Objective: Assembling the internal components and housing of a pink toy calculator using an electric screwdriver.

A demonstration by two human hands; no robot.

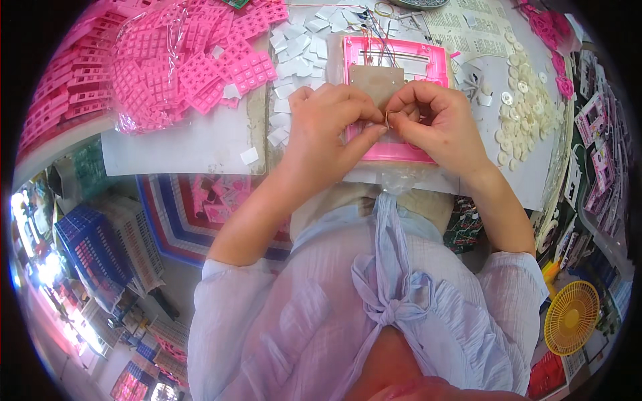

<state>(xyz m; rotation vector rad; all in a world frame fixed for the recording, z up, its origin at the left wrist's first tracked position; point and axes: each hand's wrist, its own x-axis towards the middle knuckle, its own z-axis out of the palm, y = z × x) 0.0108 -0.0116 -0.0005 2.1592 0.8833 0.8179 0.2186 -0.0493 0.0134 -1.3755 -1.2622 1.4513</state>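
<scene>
A pink plastic casing [439, 60] lies on the worktable in front of me. A brown board [376, 81] sits over it, with thin coloured wires [378, 50] rising from its far edge. Over the near part of the casing, my left hand [331, 127] and my right hand [438, 123] meet, both closed in a pinch. Between their fingertips shows a short, thin, yellowish wire [388, 119]. My fingers hide the board's near edge and whatever lies right under them.
Pink keypad pieces [251, 70], some in a clear bag [150, 83], heap up at the far left. White square pieces [301, 50] lie left of the casing, cream round discs [528, 107] to its right. Below the table stand a striped basket [177, 230] and a yellow basket [572, 317].
</scene>
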